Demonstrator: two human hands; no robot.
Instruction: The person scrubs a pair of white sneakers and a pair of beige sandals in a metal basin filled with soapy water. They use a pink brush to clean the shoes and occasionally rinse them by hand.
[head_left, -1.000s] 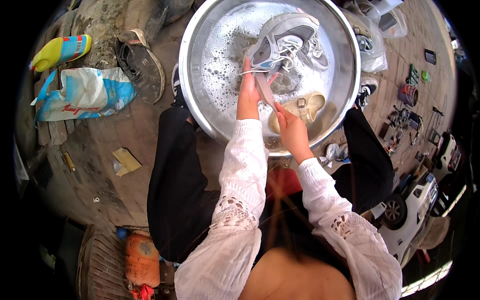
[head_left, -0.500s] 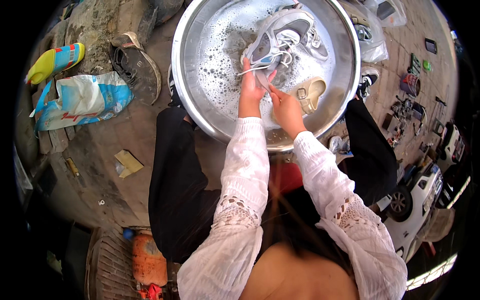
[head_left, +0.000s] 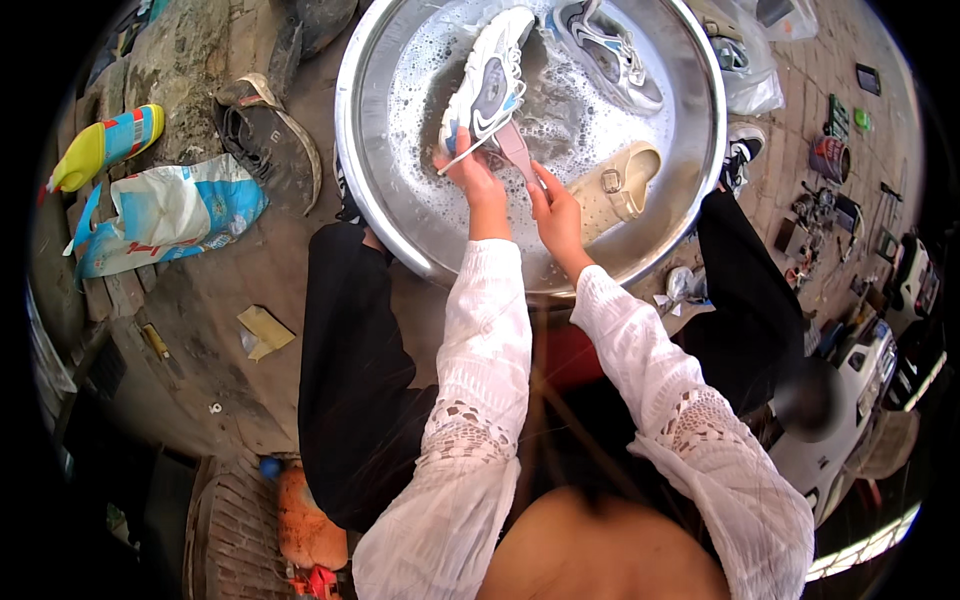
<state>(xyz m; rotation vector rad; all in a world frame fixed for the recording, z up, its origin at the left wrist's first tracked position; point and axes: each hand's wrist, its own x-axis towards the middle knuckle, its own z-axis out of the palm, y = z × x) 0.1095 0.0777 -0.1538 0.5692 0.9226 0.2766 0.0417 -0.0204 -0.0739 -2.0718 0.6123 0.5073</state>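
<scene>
A wide metal basin (head_left: 357, 150) of foamy water stands before me. My left hand (head_left: 474, 185) is closed on the heel end of a white and grey sneaker (head_left: 494, 80), which is held tilted over the water with its laces hanging loose. My right hand (head_left: 556, 215) grips a flat pinkish brush (head_left: 514, 150) by its narrow end. Its broad end lies against the sneaker near the opening, and any bristles are hidden. A second sneaker (head_left: 612, 60) rests in the suds at the far right. Beside my right hand floats a beige clog (head_left: 625, 185) with a buckle strap.
Left of the basin lie a worn dark shoe (head_left: 255, 140), a blue and white plastic bag (head_left: 170, 215) and a yellow bottle (head_left: 105, 145). To the right are a clear bag with shoes (head_left: 750, 75), a black and white shoe (head_left: 742, 150) and scattered tools (head_left: 815, 225).
The sneaker in my left hand has swung left and upright, away from the second sneaker. The brush has turned so its broad pinkish face shows. My right hand has dropped slightly lower.
</scene>
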